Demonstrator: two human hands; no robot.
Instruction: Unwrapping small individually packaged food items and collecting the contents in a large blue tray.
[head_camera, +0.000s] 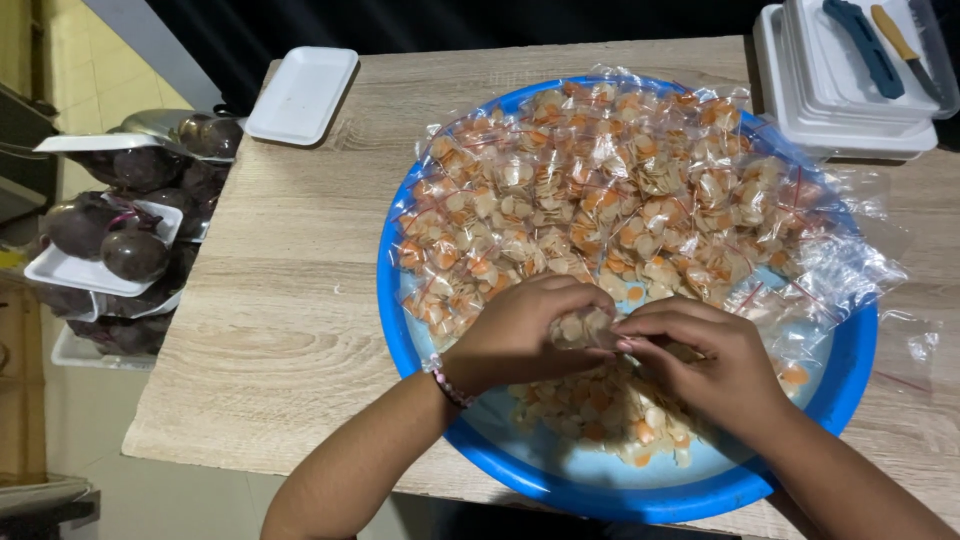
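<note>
**Fig. 1 — Two hands closing on a small bag over a blue basin (head view)**

Both forearms enter from the bottom edge & converge at centre. L hand (520, 335): palm down, knuckles up, fingers curled shut round a small clear bag (583, 327) of pale & orange slices; a beaded bracelet (450, 386) sits at the wrist. R hand (705, 360): also palm down, fingertips (628, 343) pinched tight on the same bag from the right side. Bag is thus held btwn the two hands, just above the loose slices (600, 415) lying in the near part of the basin. Bag is mostly hidden by fingers; long axis appears to run roughly left-right, w/ its right end in the R fingertips, but which end is the mouth cannot be told.

Surroundings: blue round basin (400, 330) rests on a light wood-grain table (270, 300). Far half of the basin is heaped w/ filled small bags (600, 190), piled right behind the hands. Empty clear bags (850, 265) drape over the basin's right rim. White foam tray (302, 93) lies at the table's far-left corner. Stack of white trays (850, 110) at far right carries a blue-handled tool (862, 45) & a yellow-handled knife (902, 42), both angled diagonally. Left of the table, off its edge: dark purple round fruit (130, 250) on white trays.
</note>
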